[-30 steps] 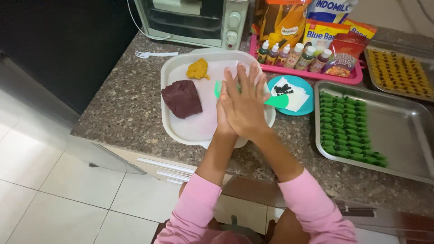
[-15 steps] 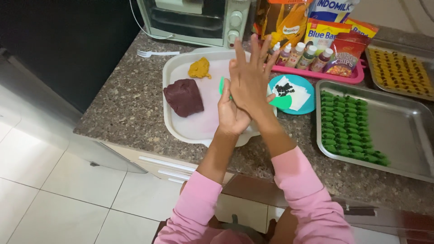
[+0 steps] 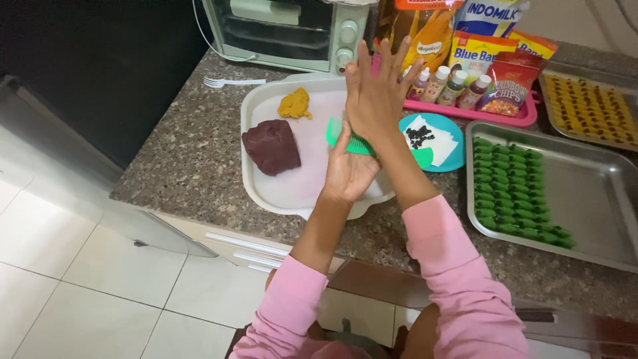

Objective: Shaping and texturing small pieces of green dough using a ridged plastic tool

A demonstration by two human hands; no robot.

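Observation:
My right hand [image 3: 375, 100] lies flat on my left hand [image 3: 349, 173], palm to palm, above a white tray [image 3: 249, 179]. The right hand's fingers are spread and point away from me; the left palm faces up beneath it. Whatever is between the palms is hidden. A green comb [image 3: 345, 141] lies under the hands across the tray's right side. On the tray sit a dark brown lump of dough [image 3: 271, 146] and a smaller yellow lump [image 3: 294, 104].
A blue plate [image 3: 446, 127] holds white paper and dark chips. To the right, a metal tray [image 3: 598, 193] carries rows of green pieces [image 3: 518, 186]. Behind are a pink tray [image 3: 505, 117] of small bottles, packets, a toaster oven [image 3: 286, 30] and a plastic fork [image 3: 229, 82]. The counter edge runs near me.
My right hand has slid forward over the left palm, from side by side to stacked. The left hand has drawn back toward me.

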